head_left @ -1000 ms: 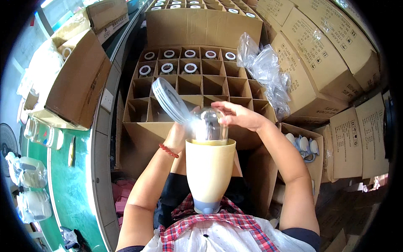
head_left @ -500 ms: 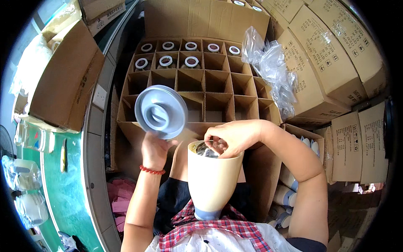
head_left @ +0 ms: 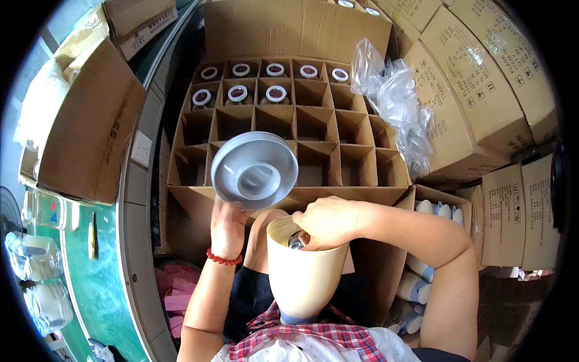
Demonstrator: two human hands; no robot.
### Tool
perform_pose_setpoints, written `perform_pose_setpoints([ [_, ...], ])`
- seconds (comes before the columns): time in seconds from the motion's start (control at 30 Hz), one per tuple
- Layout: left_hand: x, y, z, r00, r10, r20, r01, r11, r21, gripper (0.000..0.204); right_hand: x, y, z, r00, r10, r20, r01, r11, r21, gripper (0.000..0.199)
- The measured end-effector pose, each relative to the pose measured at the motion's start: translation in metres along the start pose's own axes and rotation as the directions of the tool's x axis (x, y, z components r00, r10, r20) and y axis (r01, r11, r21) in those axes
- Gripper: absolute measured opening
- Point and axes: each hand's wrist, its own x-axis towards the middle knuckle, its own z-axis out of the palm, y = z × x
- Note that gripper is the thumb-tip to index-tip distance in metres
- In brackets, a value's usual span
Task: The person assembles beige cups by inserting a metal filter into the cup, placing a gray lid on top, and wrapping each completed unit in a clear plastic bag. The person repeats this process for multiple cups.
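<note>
My left hand (head_left: 227, 230) grips a grey round plastic lid-like piece (head_left: 224, 172) by its lower edge, its hollow side with a raised ring facing up. Between my thighs, leaning on my lap, stands a cream tapered flask body (head_left: 303, 280) with a blue-grey foot. From the right, my right hand (head_left: 329, 223) reaches into the wide mouth of this body, its fingers bent and partly hidden behind the rim. A shiny silvery piece (head_left: 295, 242) shows inside, beside those fingertips; whether they grip it is hidden.
Ahead is a divided carton (head_left: 289, 194) with several white-rimmed glass liners (head_left: 276, 93) in its far cells. Crumpled clear plastic (head_left: 392, 99) hangs over its right edge. Stacked cartons (head_left: 476, 90) rise at right, above a box of flask parts (head_left: 416, 286). A green table (head_left: 102, 271) carries a cutter (head_left: 92, 236).
The grey piece has moved right and nearer, turning its hollow more toward me. The flask body's mouth has dropped slightly, and my right hand has moved down with it.
</note>
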Motion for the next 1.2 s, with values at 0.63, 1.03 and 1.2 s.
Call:
perform_pose_setpoints([
  [0.63, -0.010, 0.021, 0.029, 0.998, 0.066, -0.002, -0.066, 0.998, -0.015, 0.042, -0.007, -0.006, -0.003, 0.999, 0.004, -0.053, -0.013, 0.986, -0.167, 0.056],
  [1.03, -0.011, 0.024, 0.033, 0.998, 0.057, 0.039, -0.057, 0.998, -0.012, 0.053, -0.039, 0.009, -0.015, 0.918, 0.113, -0.380, -0.066, 0.989, 0.134, 0.056],
  [1.2, -0.002, 0.015, 0.038, 0.982, -0.105, 0.159, 0.079, 0.984, 0.161, 0.053, -0.035, 0.048, 0.043, 0.639, 0.335, -0.693, 0.623, 0.302, 0.721, 0.061],
])
